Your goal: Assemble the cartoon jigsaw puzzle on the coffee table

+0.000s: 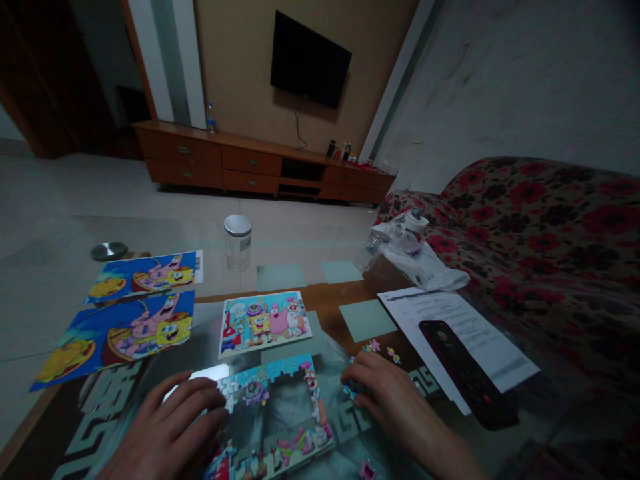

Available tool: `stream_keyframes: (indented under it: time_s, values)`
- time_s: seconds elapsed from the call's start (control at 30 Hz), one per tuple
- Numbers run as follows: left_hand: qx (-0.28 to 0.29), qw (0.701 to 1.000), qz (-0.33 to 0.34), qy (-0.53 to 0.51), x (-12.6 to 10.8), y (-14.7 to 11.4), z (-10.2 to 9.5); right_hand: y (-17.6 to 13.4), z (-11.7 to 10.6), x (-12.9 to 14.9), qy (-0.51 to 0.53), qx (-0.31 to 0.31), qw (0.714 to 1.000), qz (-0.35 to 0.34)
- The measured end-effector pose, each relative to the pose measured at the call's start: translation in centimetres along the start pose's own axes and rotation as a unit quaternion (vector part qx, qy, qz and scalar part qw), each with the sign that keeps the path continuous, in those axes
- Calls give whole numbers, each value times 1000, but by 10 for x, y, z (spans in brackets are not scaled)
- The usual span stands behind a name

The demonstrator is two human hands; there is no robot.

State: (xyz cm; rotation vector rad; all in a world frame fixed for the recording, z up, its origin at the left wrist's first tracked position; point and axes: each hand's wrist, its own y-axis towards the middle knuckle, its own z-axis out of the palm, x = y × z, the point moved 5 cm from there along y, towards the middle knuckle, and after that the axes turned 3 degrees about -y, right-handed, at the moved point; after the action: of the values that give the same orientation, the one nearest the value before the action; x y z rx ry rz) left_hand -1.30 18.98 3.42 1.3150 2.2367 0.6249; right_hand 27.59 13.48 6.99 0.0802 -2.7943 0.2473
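A partly joined jigsaw puzzle (320, 420) lies on the glass table, its cartoon border in place around a bare middle. My left hand (173, 417) rests over the puzzle's left edge with fingers spread and slightly bent; part of the border is hidden beneath it. To the right of the puzzle, my right hand (387, 387) has its thumb and fingers closed on a small bluish puzzle piece (349, 391). Loose pieces (393, 355) lie just beyond that hand, and a pink piece (367, 469) sits at the near edge. Behind the puzzle is a matching picture card (265, 323).
A finished-looking blue cartoon puzzle (120, 333) and its card (145, 275) are at the left. Further back stand a lidded clear jar (238, 243) and a metal lid (109, 251). At right are printed papers (480, 333), a dark phone (467, 373) and a plastic bag (425, 263).
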Motion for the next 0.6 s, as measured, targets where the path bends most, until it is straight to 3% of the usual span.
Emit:
stream_keyframes:
  time_s: [0.1, 0.23, 0.5, 0.6]
  values:
    - [37, 999, 15, 0, -4, 3, -3, 6, 1, 0, -32, 18, 999, 3]
    - [72, 997, -31, -5, -5, 7, -7, 9, 5, -3, -33, 38, 999, -4]
    - [92, 994, -51, -16, -10, 8, -6, 6, 9, 5, 25, 115, 993, -12]
    - [101, 993, -50, -27, -11, 8, -6, 6, 8, 3, 45, 109, 993, -18]
